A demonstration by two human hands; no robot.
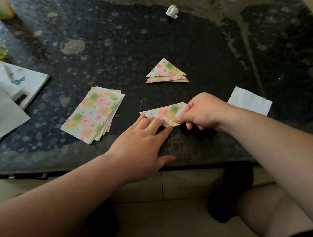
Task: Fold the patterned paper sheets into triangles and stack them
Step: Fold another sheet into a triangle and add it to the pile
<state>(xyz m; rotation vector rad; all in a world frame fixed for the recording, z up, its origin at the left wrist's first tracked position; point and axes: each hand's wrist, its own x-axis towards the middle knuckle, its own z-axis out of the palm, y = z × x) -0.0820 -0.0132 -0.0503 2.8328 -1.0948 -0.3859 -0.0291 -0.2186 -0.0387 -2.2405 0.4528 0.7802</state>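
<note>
Pastel-checked sheet point(165, 113) lies half folded under the straight, pressing fingers of the left hand point(144, 138), its corner pinched by the right hand point(203, 112). Beyond the fingertips, a few finished triangles point(166, 70) are stacked; left of the fingers, a thick pile point(94, 114) waits unfolded.

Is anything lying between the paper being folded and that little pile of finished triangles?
Nothing visible. Only bare dark speckled stone tabletop separates the half-folded patterned paper sheet from the stack of folded patterned triangles beyond it. The flat white tissue lies off to the right.
</note>
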